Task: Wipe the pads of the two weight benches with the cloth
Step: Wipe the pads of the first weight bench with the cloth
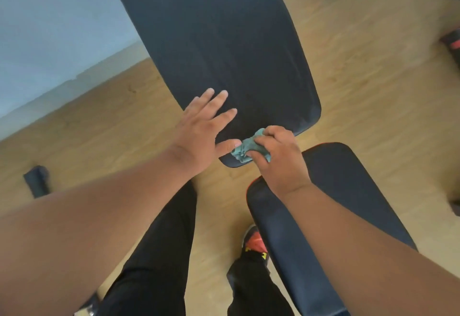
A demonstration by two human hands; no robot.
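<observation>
1 crumpled teal cloth [249, 148], gripped by right hand [278, 159], on black pad [224, 42]

I read no text, labels, brands or numbers anywhere in my head view: nothing legible on the long black bench pad [219, 42], the seat pad [348, 191], the green cloth [245, 147] or the shoe [256, 243].

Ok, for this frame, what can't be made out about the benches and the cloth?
Head view only:
- Long back pad: far end cut off by the top edge.
- Seat pad: partly hidden by the right forearm.
- Cloth: mostly hidden inside the right hand.
- Pad under the left hand: hidden.
</observation>
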